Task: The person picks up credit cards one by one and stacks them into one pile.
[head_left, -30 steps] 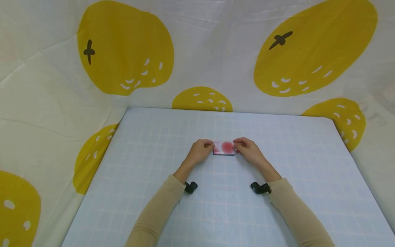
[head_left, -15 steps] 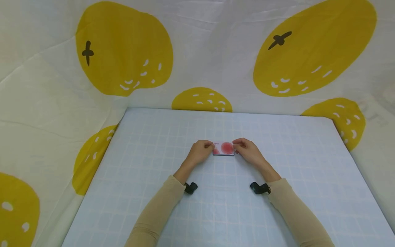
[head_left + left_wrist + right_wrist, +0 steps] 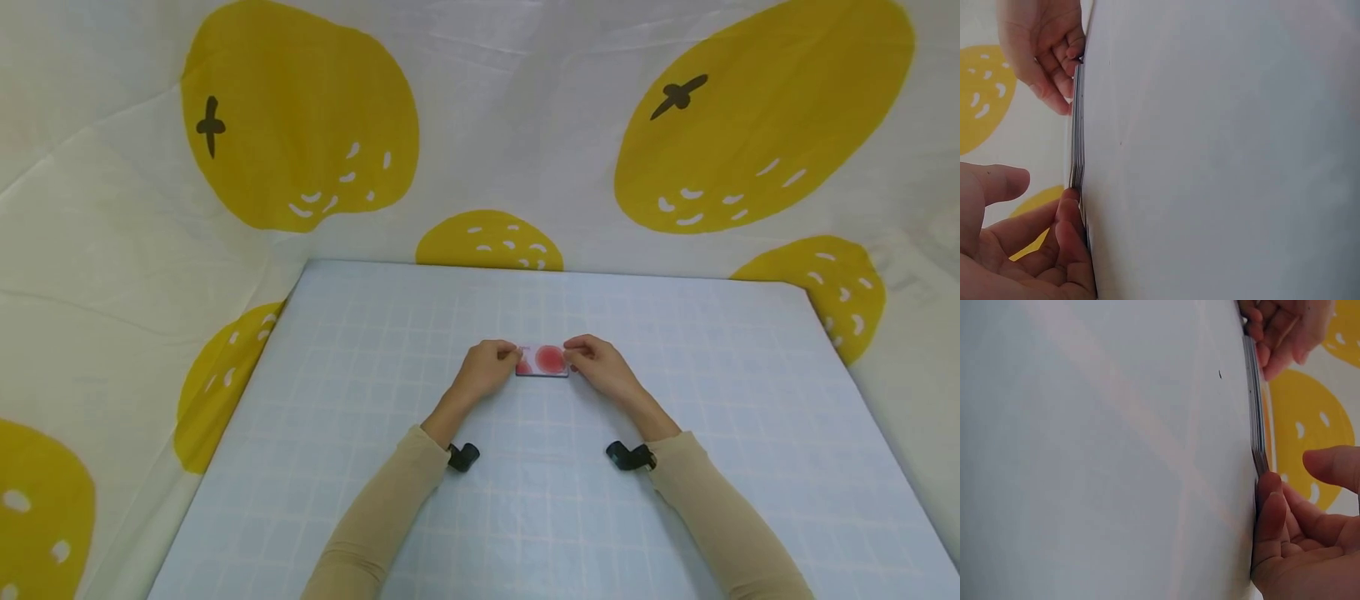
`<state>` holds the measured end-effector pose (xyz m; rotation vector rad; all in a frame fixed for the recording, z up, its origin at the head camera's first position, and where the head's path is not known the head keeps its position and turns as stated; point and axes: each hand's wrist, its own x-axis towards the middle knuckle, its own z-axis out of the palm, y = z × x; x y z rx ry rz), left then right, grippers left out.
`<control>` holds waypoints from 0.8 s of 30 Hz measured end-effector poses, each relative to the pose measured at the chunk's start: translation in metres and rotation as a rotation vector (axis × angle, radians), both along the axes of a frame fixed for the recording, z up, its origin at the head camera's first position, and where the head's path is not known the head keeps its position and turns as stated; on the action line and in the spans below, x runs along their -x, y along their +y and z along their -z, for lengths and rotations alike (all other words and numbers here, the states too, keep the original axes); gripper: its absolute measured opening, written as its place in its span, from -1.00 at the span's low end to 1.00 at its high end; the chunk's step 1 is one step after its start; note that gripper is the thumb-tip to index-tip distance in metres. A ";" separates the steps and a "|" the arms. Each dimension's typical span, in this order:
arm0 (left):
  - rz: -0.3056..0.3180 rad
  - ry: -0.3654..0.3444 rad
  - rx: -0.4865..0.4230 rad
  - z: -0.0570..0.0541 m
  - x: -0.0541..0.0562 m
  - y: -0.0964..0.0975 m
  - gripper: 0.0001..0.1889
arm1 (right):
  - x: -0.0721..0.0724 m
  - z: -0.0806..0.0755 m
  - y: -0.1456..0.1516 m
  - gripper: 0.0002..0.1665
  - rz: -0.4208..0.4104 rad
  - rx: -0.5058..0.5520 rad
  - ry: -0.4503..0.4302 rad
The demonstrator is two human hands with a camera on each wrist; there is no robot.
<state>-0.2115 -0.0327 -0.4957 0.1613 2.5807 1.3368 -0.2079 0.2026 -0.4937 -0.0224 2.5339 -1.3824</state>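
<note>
A small stack of cards point(image 3: 542, 362) lies flat on the table, its top white with red and pink round shapes. Seen edge-on in the left wrist view, the stack point(image 3: 1077, 131) shows several thin layers. My left hand point(image 3: 486, 367) is at its left end, fingertips touching that edge. At the opposite end, my right hand point(image 3: 606, 371) rests its fingertips against the edge. Both wrist views show the near thumb raised off the stack: the left thumb point(image 3: 1007, 182) and the right thumb point(image 3: 1335, 465) pinch nothing. The fingers are loosely bent.
A pale blue checked cloth covers the table point(image 3: 540, 500). Behind and to the left hangs a white sheet point(image 3: 517, 125) printed with yellow fruit. A black wrist camera point(image 3: 463, 457) sits on the left wrist, another camera point(image 3: 630, 456) on the right.
The hands and the card stack stay nearly in place. Only a very slight leftward shift shows in the head view, which the backdrop shares.
</note>
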 end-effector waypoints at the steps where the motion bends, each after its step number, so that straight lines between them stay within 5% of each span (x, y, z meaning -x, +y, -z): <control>1: -0.001 0.001 0.003 0.000 0.000 0.000 -0.61 | 0.000 0.000 0.000 -0.59 0.002 -0.001 0.000; 14: -0.035 -0.005 0.004 -0.004 -0.003 -0.005 -0.57 | 0.000 -0.003 0.002 -0.56 -0.005 0.001 -0.021; 24: -0.072 0.105 -0.039 -0.028 -0.013 -0.031 -0.72 | -0.013 -0.023 0.013 -0.56 0.001 0.137 0.019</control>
